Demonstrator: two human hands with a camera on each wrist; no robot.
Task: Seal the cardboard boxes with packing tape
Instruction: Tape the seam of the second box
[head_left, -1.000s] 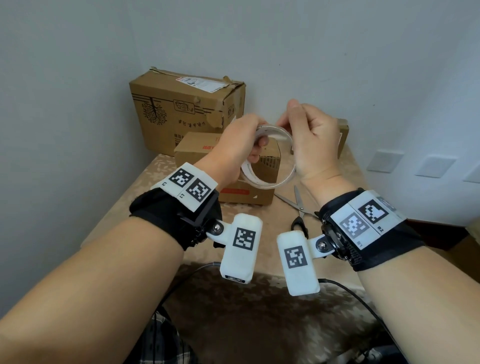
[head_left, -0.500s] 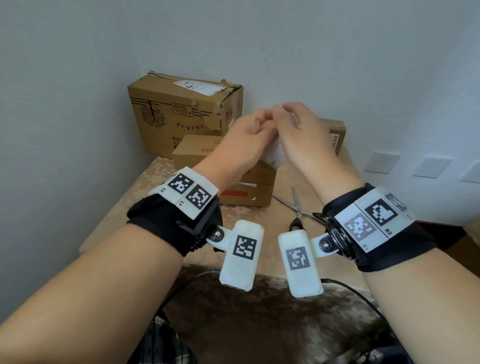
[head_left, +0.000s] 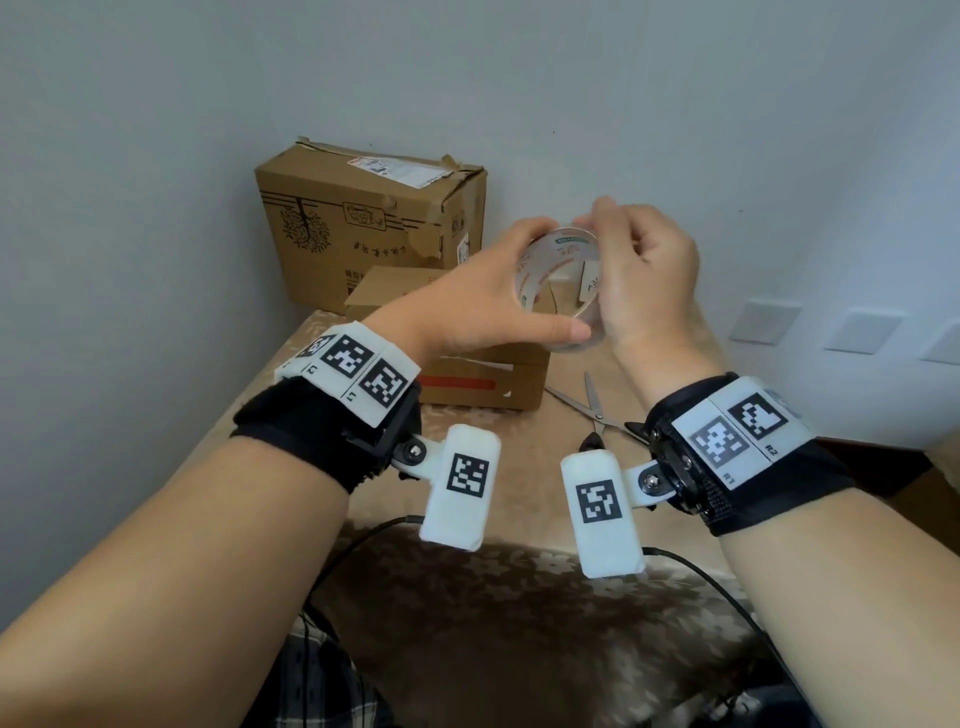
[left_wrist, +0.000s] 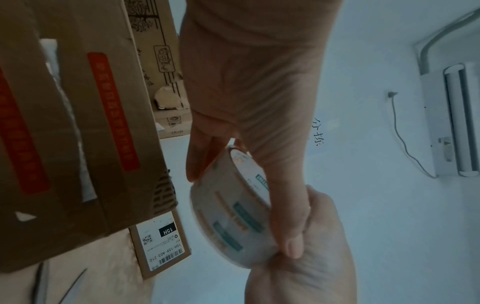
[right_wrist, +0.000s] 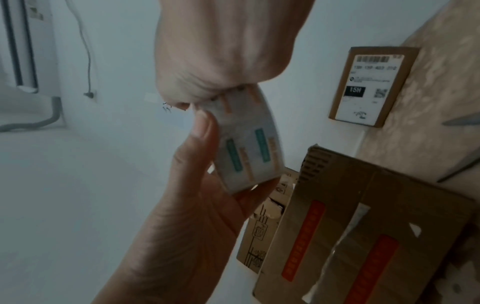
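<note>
1. The left hand (head_left: 483, 296) grasps the tape roll (head_left: 558, 291) in the air above the near box (head_left: 483, 374); the right hand (head_left: 644, 275) is curled against the roll's right side, apparently picking at its end
2. No fresh strip is drawn yet, so sealing looks hardly begun
3. The large box (head_left: 363, 223) waits far left, scissors (head_left: 595, 405) lie right of the near box

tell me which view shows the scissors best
The head view. There the scissors lie whole on the table beside the small cardboard box, blades pointing away. The left wrist view catches only blurred blades at its bottom edge; the right wrist view shows only a blade tip at its right edge.
</note>
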